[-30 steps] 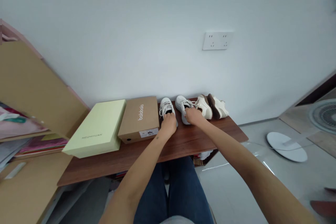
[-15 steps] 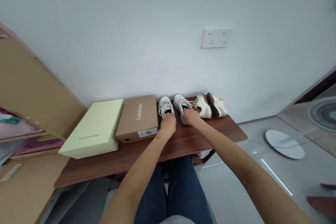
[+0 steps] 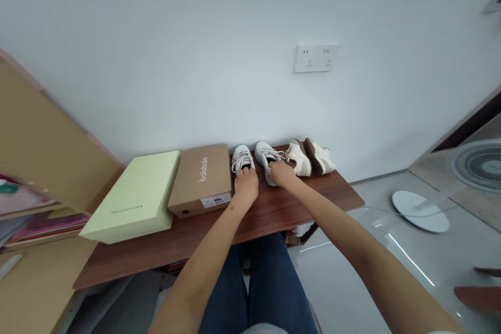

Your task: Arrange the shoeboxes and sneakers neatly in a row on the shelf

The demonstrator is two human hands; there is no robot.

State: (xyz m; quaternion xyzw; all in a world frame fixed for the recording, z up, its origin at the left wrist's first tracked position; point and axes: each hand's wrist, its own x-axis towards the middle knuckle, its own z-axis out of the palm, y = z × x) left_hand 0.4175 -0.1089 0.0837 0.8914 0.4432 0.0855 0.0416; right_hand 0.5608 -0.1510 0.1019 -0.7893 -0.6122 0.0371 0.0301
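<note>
Two white lace-up sneakers stand side by side on a reddish-brown wooden bench (image 3: 270, 214), toes toward the wall. My left hand (image 3: 246, 185) is closed on the heel end of the left sneaker (image 3: 241, 156). The right sneaker (image 3: 264, 151) has my right hand (image 3: 281, 173) closed at its heel opening. Fingertips of both hands are partly hidden inside the shoes. Just right of them sits a pair of cream shoes with brown soles, one upright cream shoe (image 3: 299, 159) and one tipped cream shoe (image 3: 320, 157). A brown shoebox (image 3: 201, 177) lies close to my left hand.
A pale yellow box (image 3: 136, 190) lies left of the brown one. Shelving with papers (image 3: 39, 229) stands at the far left. On the wall is a socket plate (image 3: 316, 58). A white fan (image 3: 479, 165) with a round base (image 3: 420, 211) stands on the floor at right.
The view has shifted slightly, so the bench contents appear a little further left. Both hands stay at the white sneakers, which show no clear movement on the bench.
</note>
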